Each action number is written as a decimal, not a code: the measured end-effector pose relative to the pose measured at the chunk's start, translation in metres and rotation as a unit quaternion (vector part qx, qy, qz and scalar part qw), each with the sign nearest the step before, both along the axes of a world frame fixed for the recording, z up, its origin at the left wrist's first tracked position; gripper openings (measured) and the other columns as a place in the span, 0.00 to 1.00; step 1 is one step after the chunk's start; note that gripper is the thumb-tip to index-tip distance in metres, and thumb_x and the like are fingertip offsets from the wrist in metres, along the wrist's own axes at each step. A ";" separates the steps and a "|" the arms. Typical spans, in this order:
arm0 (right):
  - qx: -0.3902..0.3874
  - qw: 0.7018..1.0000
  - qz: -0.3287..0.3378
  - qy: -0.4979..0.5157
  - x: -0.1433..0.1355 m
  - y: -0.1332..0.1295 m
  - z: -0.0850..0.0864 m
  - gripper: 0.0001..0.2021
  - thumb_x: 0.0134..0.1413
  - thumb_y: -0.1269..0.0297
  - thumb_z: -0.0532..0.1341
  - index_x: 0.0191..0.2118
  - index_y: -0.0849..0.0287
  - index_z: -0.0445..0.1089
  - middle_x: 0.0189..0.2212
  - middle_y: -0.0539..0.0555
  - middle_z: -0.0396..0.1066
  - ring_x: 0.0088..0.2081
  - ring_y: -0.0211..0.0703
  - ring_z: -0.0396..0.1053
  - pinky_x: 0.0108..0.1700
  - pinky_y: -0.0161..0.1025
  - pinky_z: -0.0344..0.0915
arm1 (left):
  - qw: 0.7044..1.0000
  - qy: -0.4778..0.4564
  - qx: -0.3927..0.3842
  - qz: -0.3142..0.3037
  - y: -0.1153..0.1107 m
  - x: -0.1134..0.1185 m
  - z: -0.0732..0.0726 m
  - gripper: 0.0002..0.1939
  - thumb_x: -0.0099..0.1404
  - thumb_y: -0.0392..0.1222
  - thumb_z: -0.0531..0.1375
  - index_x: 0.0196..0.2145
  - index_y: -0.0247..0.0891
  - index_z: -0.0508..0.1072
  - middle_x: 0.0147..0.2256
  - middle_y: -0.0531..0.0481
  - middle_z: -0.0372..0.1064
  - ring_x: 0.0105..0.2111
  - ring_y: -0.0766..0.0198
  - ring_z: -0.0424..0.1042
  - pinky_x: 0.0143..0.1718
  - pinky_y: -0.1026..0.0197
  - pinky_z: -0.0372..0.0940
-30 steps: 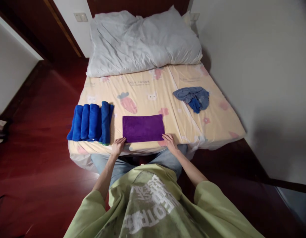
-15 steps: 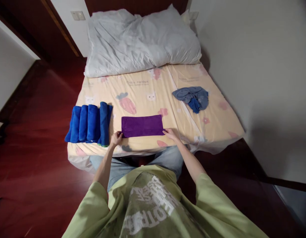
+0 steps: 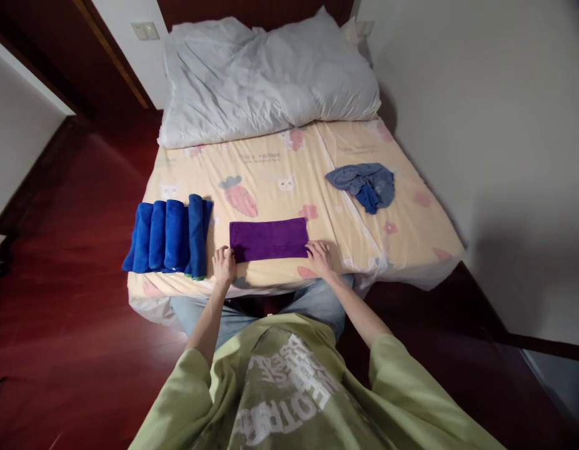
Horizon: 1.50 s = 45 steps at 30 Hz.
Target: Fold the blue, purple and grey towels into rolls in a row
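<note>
A purple towel (image 3: 269,240), folded into a flat long rectangle, lies on the bed near its front edge. My left hand (image 3: 223,265) rests at the towel's lower left corner, palm down, with its fingers apart. At the lower right corner, my right hand (image 3: 321,258) touches the edge with its fingertips, the fingers spread. Left of my left hand, several blue rolled towels (image 3: 175,234) stand side by side in a row; the nearest roll (image 3: 196,236) is a darker blue with a green edge.
A crumpled grey-blue cloth (image 3: 364,181) with a brighter blue piece lies at the right on the patterned bed sheet (image 3: 265,178). White bedding (image 3: 270,81) is piled at the headboard. A wall (image 3: 481,156) runs along the bed's right side.
Both hands have gone from pinching the towel's lower corners to resting there with looser, spread fingers. My left hand has turned palm down. The towel has barely moved.
</note>
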State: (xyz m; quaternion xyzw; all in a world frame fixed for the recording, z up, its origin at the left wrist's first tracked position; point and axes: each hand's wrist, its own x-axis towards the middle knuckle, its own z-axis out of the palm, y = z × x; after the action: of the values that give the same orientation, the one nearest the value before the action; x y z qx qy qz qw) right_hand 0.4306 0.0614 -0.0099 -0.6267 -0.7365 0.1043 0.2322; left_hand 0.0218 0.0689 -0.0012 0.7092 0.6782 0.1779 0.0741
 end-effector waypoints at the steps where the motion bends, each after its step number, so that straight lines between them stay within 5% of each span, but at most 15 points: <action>1: 0.000 0.998 0.050 -0.027 0.000 -0.005 -0.002 0.19 0.62 0.71 0.55 0.56 0.59 0.73 0.57 0.62 0.73 0.60 0.51 0.68 0.65 0.51 0.61 | 0.998 0.001 0.006 -0.055 -0.004 -0.001 -0.001 0.18 0.69 0.35 0.53 0.53 0.36 0.74 0.59 0.35 0.69 0.61 0.46 0.66 0.60 0.44 0.63; 4: -0.005 0.991 0.112 -0.075 0.000 -0.014 -0.011 0.27 0.60 0.71 0.55 0.65 0.62 0.67 0.65 0.61 0.65 0.66 0.50 0.62 0.68 0.51 0.58 | 0.986 0.000 0.000 -0.167 -0.013 -0.006 -0.009 0.27 0.65 0.32 0.53 0.62 0.33 0.69 0.63 0.36 0.65 0.66 0.50 0.61 0.66 0.47 0.58; 8: -0.017 0.989 0.094 -0.110 -0.009 -0.006 -0.020 0.28 0.60 0.71 0.55 0.66 0.65 0.65 0.66 0.62 0.63 0.68 0.52 0.60 0.69 0.53 0.57 | 0.987 0.021 0.003 -0.160 -0.010 -0.005 -0.018 0.36 0.62 0.33 0.54 0.69 0.29 0.60 0.66 0.34 0.61 0.68 0.49 0.58 0.69 0.45 0.54; 14: -0.050 0.980 0.092 -0.167 -0.009 0.006 -0.014 0.26 0.60 0.77 0.53 0.63 0.68 0.69 0.62 0.66 0.68 0.64 0.55 0.66 0.66 0.53 0.62 | 0.978 0.090 -0.039 -0.186 0.009 -0.010 -0.006 0.29 0.66 0.31 0.53 0.64 0.31 0.69 0.61 0.33 0.68 0.62 0.47 0.68 0.65 0.43 0.57; 20: -0.019 0.971 0.177 -0.157 0.012 -0.035 -0.015 0.27 0.59 0.78 0.54 0.64 0.64 0.69 0.62 0.63 0.69 0.62 0.53 0.66 0.64 0.51 0.64 | 0.958 0.118 -0.053 -0.257 -0.034 -0.031 -0.007 0.29 0.67 0.28 0.51 0.64 0.29 0.68 0.64 0.32 0.64 0.64 0.48 0.65 0.65 0.46 0.58; 24: -0.017 0.988 0.140 -0.069 0.008 -0.041 -0.018 0.26 0.57 0.78 0.54 0.60 0.60 0.72 0.59 0.62 0.72 0.60 0.51 0.68 0.62 0.50 0.67 | 0.972 0.061 -0.050 -0.219 -0.045 -0.029 -0.008 0.29 0.64 0.30 0.54 0.63 0.31 0.70 0.62 0.34 0.67 0.62 0.48 0.67 0.63 0.47 0.62; 29: -0.070 0.989 0.087 0.097 0.014 -0.016 -0.018 0.22 0.56 0.77 0.53 0.52 0.58 0.76 0.48 0.57 0.77 0.51 0.44 0.74 0.58 0.44 0.71 | 0.979 -0.114 -0.069 -0.154 -0.027 -0.031 -0.001 0.24 0.65 0.33 0.52 0.55 0.40 0.76 0.54 0.43 0.75 0.54 0.57 0.74 0.57 0.57 0.69; 34: -0.134 0.981 0.001 0.142 0.021 0.015 -0.024 0.16 0.61 0.64 0.58 0.53 0.59 0.74 0.45 0.59 0.79 0.45 0.47 0.77 0.51 0.44 0.74 | 0.973 -0.199 -0.114 -0.017 -0.004 -0.029 0.005 0.18 0.68 0.45 0.55 0.52 0.38 0.73 0.43 0.45 0.79 0.42 0.57 0.79 0.46 0.59 0.72; 39: -0.153 0.971 -0.062 0.172 0.019 0.039 -0.038 0.15 0.62 0.59 0.59 0.51 0.60 0.74 0.42 0.59 0.80 0.41 0.45 0.78 0.46 0.42 0.75 | 0.971 -0.193 -0.131 0.054 0.020 -0.023 0.008 0.18 0.69 0.48 0.55 0.52 0.37 0.71 0.39 0.45 0.79 0.40 0.57 0.79 0.44 0.59 0.71; 45: -0.141 0.978 -0.085 0.130 0.011 0.044 -0.042 0.12 0.60 0.60 0.62 0.46 0.60 0.75 0.37 0.57 0.79 0.37 0.43 0.76 0.44 0.40 0.74 | 0.981 -0.137 -0.128 0.049 0.024 -0.014 0.006 0.17 0.69 0.45 0.56 0.51 0.36 0.73 0.36 0.45 0.78 0.38 0.55 0.79 0.43 0.58 0.71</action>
State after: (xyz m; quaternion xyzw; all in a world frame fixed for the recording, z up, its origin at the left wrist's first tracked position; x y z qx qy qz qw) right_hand 0.4415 0.1054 -0.0521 -0.6942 -0.6222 0.2677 0.2436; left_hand 0.0080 0.0933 0.0053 0.6289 0.7126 0.1886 0.2473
